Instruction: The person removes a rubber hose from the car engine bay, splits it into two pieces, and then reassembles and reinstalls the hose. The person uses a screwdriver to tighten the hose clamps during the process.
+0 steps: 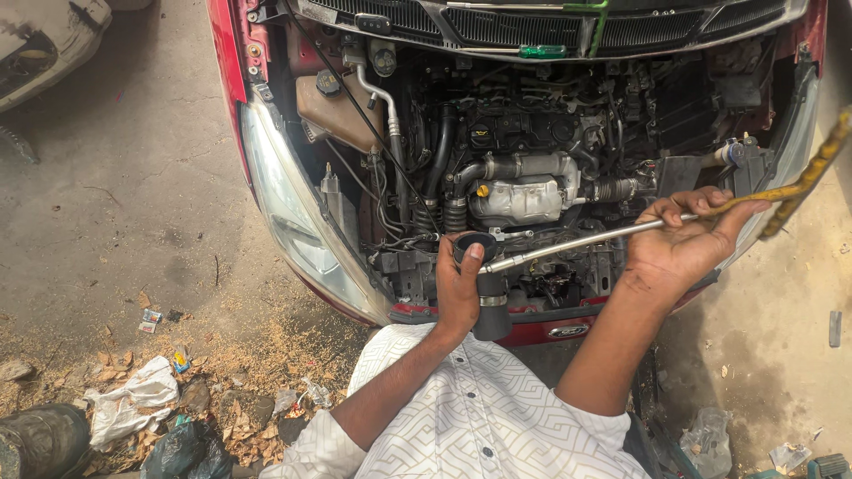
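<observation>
I stand at the open engine bay of a red car. My left hand grips a black rubber hose with a metal clamp, its round mouth turned upward at the front of the bay. My right hand holds a long thin metal pipe. The pipe's near end sits at the hose mouth. Its far end joins a yellowish braided hose that runs off to the right.
The headlight and bumper edge lie to the left. Sawdust, dry leaves, a white rag and dark plastic bags litter the ground at lower left. A second vehicle's corner shows at upper left.
</observation>
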`<state>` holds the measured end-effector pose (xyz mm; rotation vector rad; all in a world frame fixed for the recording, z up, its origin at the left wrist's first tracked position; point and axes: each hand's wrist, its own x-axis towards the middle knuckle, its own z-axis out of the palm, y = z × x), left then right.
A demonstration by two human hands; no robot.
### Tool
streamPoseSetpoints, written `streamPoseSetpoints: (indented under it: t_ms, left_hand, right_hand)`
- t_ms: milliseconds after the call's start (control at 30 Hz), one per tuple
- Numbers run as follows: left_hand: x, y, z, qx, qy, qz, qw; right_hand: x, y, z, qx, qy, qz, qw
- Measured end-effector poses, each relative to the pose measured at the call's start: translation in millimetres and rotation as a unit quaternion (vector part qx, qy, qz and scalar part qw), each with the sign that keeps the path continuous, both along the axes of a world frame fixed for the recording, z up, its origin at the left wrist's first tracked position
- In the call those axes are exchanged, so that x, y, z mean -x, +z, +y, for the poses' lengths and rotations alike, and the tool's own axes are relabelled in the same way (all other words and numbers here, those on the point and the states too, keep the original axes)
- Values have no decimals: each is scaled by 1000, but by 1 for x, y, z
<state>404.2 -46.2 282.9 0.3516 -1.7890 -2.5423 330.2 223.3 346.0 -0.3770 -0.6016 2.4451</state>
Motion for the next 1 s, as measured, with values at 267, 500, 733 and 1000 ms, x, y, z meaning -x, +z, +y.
streamPoseSetpoints:
  t_ms: [267,500,733,1000]
  left_hand:
    - [-1,-7,0,10,7,3,1000]
    - [5,0,-1,66,72,49,994]
    - [4,7,-3,17,50,32,998]
    - [-1,-3,7,15,46,10,999]
  right_hand:
    - [-2,-30,24,-38,59,49,996]
    - [-19,-23,16,12,1,12,1000]
    - [-22,-18,22,76,44,21,996]
    - [-21,-45,43,81,97,116,985]
